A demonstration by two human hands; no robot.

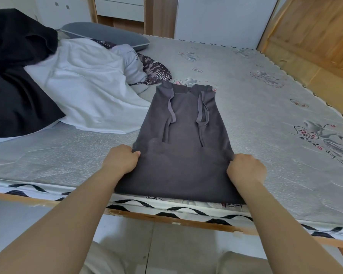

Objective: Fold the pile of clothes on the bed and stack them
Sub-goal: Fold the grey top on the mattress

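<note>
A dark grey shirt (183,147) lies flat on the bed (265,119), its sleeves folded inward down the middle, its lower hem at the bed's near edge. My left hand (122,160) grips the shirt's left side edge with curled fingers. On the opposite side edge, my right hand (246,169) grips the cloth at the same height. A loose pile of clothes sits at the left: a black garment (16,80), a white garment (87,89), a pale grey one (132,64) and a patterned dark one (155,70).
A grey pillow (105,35) lies at the head of the bed behind the pile. The wooden bed frame (166,218) runs along the near edge. A wooden panel (315,32) stands at the right. White cabinets stand behind the bed.
</note>
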